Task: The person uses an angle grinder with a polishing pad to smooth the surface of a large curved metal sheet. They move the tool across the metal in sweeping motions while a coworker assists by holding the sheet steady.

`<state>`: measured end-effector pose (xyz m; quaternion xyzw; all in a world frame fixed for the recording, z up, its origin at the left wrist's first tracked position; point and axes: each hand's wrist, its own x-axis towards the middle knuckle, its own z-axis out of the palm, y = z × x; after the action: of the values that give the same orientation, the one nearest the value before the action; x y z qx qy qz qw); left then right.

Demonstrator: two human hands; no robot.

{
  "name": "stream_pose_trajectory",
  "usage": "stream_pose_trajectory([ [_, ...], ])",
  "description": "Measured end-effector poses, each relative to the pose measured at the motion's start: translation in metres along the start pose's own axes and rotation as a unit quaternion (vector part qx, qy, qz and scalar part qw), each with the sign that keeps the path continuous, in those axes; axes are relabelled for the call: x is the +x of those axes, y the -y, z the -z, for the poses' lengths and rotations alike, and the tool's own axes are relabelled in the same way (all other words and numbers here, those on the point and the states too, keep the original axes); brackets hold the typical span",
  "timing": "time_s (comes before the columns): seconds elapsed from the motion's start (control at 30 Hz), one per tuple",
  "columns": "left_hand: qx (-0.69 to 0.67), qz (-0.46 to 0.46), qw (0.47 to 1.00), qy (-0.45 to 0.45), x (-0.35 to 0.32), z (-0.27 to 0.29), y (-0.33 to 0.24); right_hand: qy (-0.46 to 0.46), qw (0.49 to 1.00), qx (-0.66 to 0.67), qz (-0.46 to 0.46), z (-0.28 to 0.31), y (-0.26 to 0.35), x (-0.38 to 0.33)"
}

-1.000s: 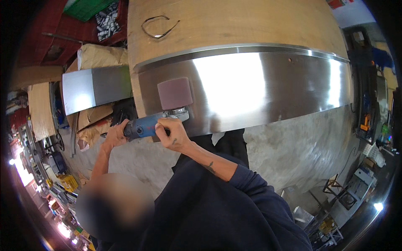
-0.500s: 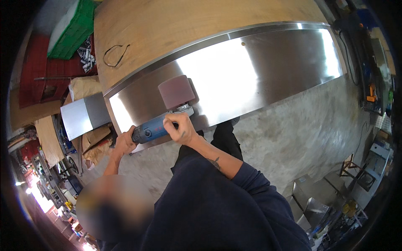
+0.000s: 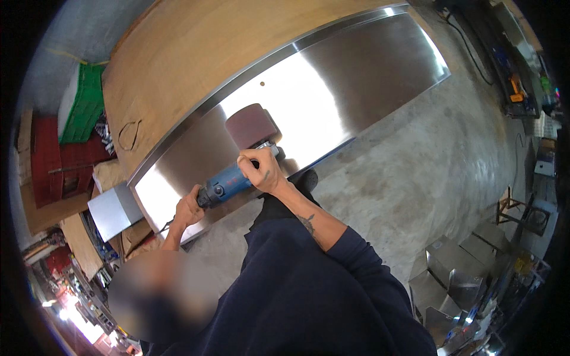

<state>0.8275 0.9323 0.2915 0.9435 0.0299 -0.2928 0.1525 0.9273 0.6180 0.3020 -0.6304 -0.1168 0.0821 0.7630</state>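
Blue sander point(image 3: 228, 183) is gripped two-handed for control: right hand point(image 3: 261, 172) is wrapped near the head, left hand point(image 3: 189, 209) is closed on the rear. Its maroon drum point(image 3: 252, 126) is laid flat on the steel sheet point(image 3: 356, 77), which is supported by the wooden tabletop point(image 3: 196, 53).

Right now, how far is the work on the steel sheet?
In hand: both hands grip the blue power tool, right hand near its head, left hand at its rear, and its dark red drum rests on the steel sheet. Finished and unfinished areas cannot be told apart through the glare.
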Motion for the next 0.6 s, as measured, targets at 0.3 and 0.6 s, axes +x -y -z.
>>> stream_pose_trajectory([
  [0.3,0.018,-0.043,0.999,-0.011,0.072,-0.009,-0.106,-0.037,0.999,-0.027,0.009,0.124,0.02,0.023],
  [0.6,-0.023,-0.017,0.999,0.02,0.121,-0.009,-0.239,-0.029,0.999,-0.003,0.013,0.251,0.035,0.048],
])
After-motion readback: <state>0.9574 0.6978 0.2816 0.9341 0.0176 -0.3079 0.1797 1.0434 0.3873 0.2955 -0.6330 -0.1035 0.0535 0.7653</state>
